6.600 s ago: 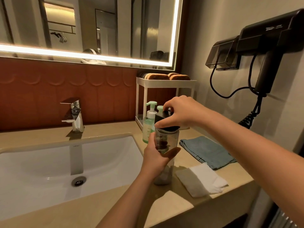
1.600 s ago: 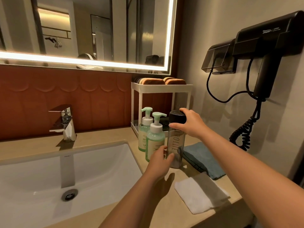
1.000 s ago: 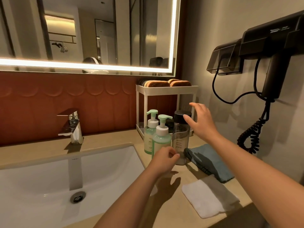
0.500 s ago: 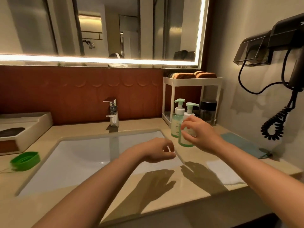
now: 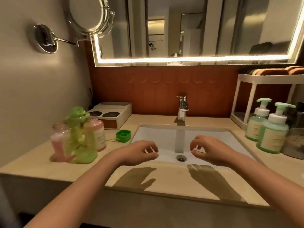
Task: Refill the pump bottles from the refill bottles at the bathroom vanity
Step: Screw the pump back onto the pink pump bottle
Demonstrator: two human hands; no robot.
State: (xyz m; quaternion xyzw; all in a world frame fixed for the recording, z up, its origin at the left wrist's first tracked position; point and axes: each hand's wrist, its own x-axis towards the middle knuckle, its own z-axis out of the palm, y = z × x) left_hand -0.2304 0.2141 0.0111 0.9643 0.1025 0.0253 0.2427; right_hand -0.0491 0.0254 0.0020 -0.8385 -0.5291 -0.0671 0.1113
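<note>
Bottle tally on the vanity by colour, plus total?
Green pump bottles, right of the sink: 2
Pink bottles, left of the sink: 2
Bright green bottle, left: 1
Dark clear bottle, far right: 1
Total: 6

A chrome faucet [image 5: 182, 106] stands behind the white sink [image 5: 164, 139]. A lit mirror [image 5: 197, 30] hangs above, a round swing-arm mirror [image 5: 90, 14] at its left. A white rack [image 5: 263, 79] carries brown sponges [image 5: 271, 71]; a white box [image 5: 113, 115] sits back left.
</note>
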